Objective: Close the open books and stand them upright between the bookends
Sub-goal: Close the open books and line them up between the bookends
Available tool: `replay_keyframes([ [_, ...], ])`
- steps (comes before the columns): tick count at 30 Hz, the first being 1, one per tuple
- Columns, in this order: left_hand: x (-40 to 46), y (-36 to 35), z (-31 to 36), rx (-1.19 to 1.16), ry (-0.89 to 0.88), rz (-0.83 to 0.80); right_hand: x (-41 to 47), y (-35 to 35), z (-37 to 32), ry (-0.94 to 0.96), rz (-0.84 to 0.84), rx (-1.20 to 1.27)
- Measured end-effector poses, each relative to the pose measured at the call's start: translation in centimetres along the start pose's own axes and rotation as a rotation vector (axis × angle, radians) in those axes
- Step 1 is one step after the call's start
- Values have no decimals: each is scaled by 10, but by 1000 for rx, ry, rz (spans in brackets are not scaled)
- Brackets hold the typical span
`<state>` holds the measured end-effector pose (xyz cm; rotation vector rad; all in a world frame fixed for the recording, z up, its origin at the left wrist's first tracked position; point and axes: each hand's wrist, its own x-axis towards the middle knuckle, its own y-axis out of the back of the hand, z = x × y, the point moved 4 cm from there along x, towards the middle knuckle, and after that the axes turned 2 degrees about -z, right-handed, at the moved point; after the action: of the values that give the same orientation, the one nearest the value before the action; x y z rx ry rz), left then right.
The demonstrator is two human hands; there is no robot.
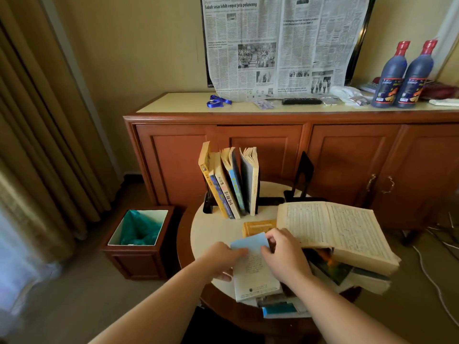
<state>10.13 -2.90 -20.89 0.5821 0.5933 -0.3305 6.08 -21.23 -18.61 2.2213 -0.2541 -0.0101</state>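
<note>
Low in the frame's centre, both my hands work on a thin paperback [255, 276] lying on the round table [211, 227]. My left hand [223, 260] pinches its pale blue cover [249, 240] at the left edge, and my right hand [285, 254] curls its fingers onto the same cover from the right. The book looks light and floppy, so I judge it best held by the spine once shut; the cover alone would bend.

It rests on a loose pile of books [280, 306] at the table's near edge. Just right of my right hand a thick open book [332, 232] sprawls across others; it looks heavy with soft old pages, needing both hands. A small orange book [258, 227] lies beyond my fingers.

Further up, five books [231, 182] lean between one bookend [208, 203] and a second one; another bookend [301, 177] stands apart at right.
</note>
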Motion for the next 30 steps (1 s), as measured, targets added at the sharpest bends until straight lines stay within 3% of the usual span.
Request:
replay_keyframes([
  [6,-3,-5,-12,-396,-45,11,-19,5,3,27,6,-3],
  [12,4,35,-29,-523,-47,155,-29,23,15,29,65,-6],
  [16,12,56,-44,-367,-81,277,-35,29,23,47,133,-53],
  [22,17,62,-54,309,2,426,-37,41,35,181,344,-322],
  [24,13,53,-49,450,33,449,-35,49,42,133,428,-411],
  [27,9,31,-24,399,-122,477,-28,58,55,-14,377,-455],
  [30,7,-3,8,262,-357,429,-22,62,63,-42,265,-497],
])
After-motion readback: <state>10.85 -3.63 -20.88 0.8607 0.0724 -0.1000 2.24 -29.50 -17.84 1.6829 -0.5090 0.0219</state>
